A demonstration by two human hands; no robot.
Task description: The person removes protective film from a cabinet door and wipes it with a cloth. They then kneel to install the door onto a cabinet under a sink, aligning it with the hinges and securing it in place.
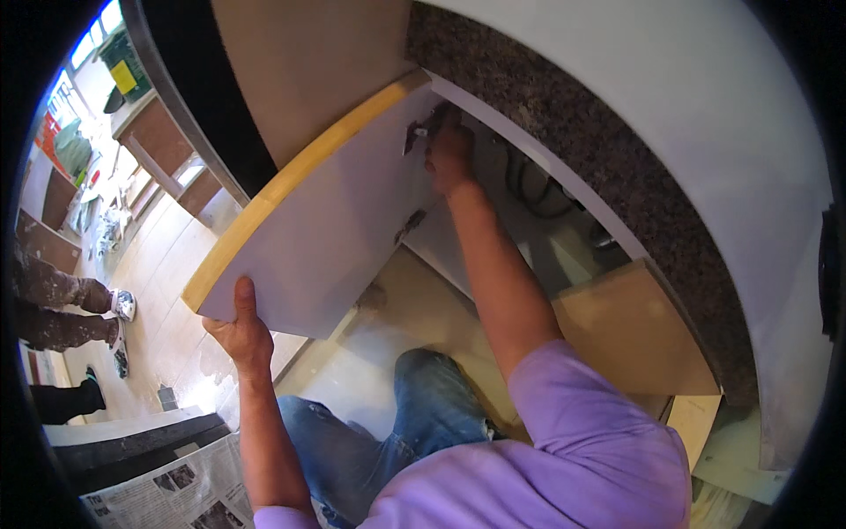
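A white cabinet door (304, 238) with a yellow edge stands swung out from the cabinet. My left hand (240, 333) is closed on its outer lower corner, thumb lying on the white inner face. At the other end of the door, my right hand (451, 157) reaches up beside the upper metal hinge (412, 136). Its fingers are curled in shadow, and what they hold, if anything, cannot be made out. Below it on the same door edge sits a second metal hinge (410, 227).
Dark flexible hoses (529, 189) hang inside the cabinet under a speckled stone countertop edge (582, 115). A brown panel (639, 331) stands at the right. Newspaper (172, 494) lies at lower left. Farther left, people's legs (66, 304) show on a tiled floor with clutter.
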